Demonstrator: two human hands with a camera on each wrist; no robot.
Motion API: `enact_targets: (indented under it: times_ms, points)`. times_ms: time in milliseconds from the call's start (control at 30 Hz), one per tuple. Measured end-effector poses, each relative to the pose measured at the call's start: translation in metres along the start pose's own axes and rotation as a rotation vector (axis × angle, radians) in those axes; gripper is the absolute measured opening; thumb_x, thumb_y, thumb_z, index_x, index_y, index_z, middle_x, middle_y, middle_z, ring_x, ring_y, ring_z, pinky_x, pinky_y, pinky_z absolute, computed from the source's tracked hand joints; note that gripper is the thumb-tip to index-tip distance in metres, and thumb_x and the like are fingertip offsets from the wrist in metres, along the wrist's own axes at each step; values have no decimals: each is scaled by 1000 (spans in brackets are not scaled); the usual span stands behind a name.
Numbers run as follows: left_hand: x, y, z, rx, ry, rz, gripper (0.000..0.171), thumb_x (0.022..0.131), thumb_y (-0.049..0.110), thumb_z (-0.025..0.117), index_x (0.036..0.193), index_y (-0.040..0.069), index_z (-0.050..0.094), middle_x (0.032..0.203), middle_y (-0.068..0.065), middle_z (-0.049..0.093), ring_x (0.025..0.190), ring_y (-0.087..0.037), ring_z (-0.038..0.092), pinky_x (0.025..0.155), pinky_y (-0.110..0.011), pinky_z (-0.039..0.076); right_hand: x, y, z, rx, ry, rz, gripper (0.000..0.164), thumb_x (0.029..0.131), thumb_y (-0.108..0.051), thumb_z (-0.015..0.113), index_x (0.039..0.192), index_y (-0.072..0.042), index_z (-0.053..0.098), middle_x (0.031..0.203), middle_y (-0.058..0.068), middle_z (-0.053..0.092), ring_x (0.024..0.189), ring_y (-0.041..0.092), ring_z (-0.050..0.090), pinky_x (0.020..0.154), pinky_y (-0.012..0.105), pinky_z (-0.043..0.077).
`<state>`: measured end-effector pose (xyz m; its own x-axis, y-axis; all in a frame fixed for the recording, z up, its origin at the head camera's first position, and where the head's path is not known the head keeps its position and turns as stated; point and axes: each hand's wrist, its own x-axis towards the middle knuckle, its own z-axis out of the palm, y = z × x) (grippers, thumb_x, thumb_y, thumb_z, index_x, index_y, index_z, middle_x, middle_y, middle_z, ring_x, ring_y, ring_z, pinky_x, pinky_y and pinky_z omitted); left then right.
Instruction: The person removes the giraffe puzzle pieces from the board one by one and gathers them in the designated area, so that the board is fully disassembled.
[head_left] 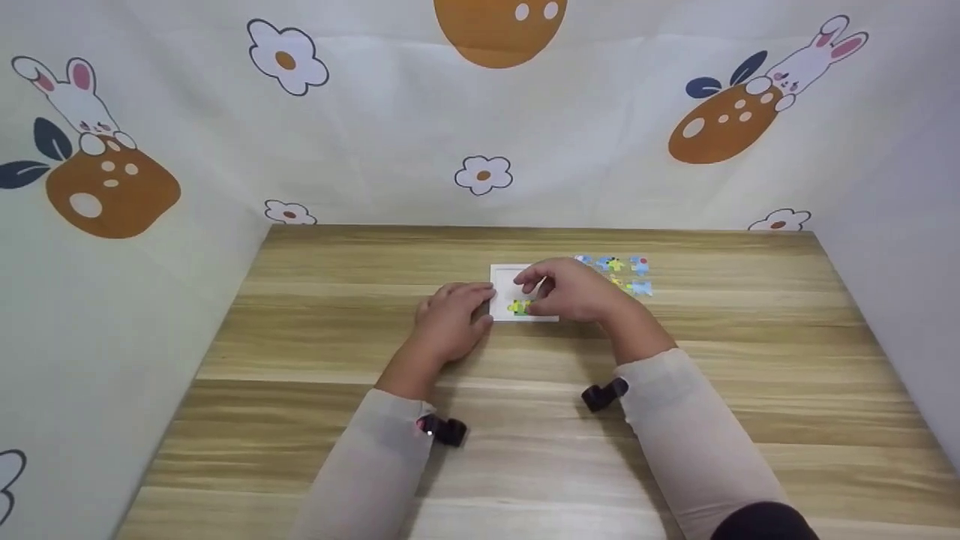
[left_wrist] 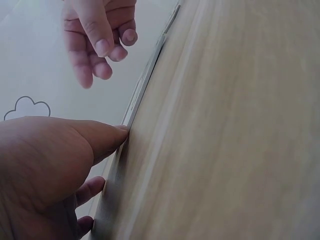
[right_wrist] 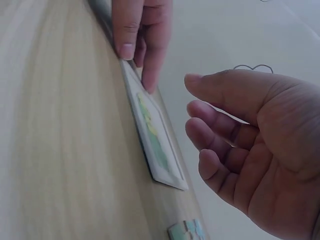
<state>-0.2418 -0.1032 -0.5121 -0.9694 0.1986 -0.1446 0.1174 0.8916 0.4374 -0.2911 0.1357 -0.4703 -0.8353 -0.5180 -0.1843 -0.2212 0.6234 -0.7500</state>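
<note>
A small white puzzle tray (head_left: 504, 271) lies flat on the table, with a few joined yellow and green puzzle pieces (head_left: 517, 307) along its near side. My left hand (head_left: 452, 321) holds the tray's left edge; in the right wrist view its thumb and index finger sit at the tray's corner. Over the tray's right part hovers my right hand (head_left: 574, 291), its fingers loosely bent and nothing between them. In the right wrist view this same right hand (right_wrist: 265, 145) is apart from the tray (right_wrist: 167, 181) and hides nothing of the pieces (right_wrist: 152, 132) inside.
Several loose puzzle pieces (head_left: 640, 286), blue and yellow, lie on the wooden table (head_left: 337, 315) to the right of the tray, partly behind my right hand. A patterned cloth wall (head_left: 390, 127) rises at the table's back edge, with more walls at both sides.
</note>
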Motion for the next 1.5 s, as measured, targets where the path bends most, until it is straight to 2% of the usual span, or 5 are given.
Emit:
enact_targets:
  times_ms: [267, 567, 967, 1233, 1500]
  points:
    - [0, 0, 0, -8, 0, 8, 50, 108, 40, 62, 157, 37, 54, 169, 14, 45, 162, -26, 32, 126, -64, 26, 4, 9, 9, -58, 12, -32, 44, 88, -10, 82, 131, -10, 74, 117, 5, 76, 102, 19, 69, 92, 36, 58]
    - [-3, -2, -2, -25, 5, 46, 50, 108, 37, 62, 157, 33, 55, 168, 14, 47, 161, -25, 33, 126, -63, 26, 6, 13, 16, -133, 1, -28, 45, 85, -15, 88, 129, -11, 75, 115, 6, 73, 95, 18, 62, 92, 37, 53]
    - [-2, -1, -1, -20, -3, 28, 50, 108, 38, 62, 158, 34, 54, 169, 13, 45, 162, -26, 32, 127, -64, 23, 6, 14, 20, -196, -34, -22, 43, 92, -12, 80, 135, -10, 73, 127, 9, 68, 110, 23, 61, 103, 46, 53]
    - [0, -2, 0, -23, -1, 26, 50, 108, 38, 62, 157, 34, 54, 169, 13, 46, 161, -27, 33, 127, -64, 23, 6, 15, 20, -200, 11, -73, 40, 88, -10, 82, 127, -12, 76, 114, 9, 63, 101, 21, 57, 91, 36, 49]
    - [-1, -3, 0, -16, 3, 34, 49, 109, 38, 62, 157, 35, 54, 169, 15, 45, 162, -24, 32, 125, -63, 26, 5, 14, 20, -193, 22, -98, 38, 89, -9, 83, 127, -13, 78, 112, 10, 65, 101, 21, 59, 90, 34, 49]
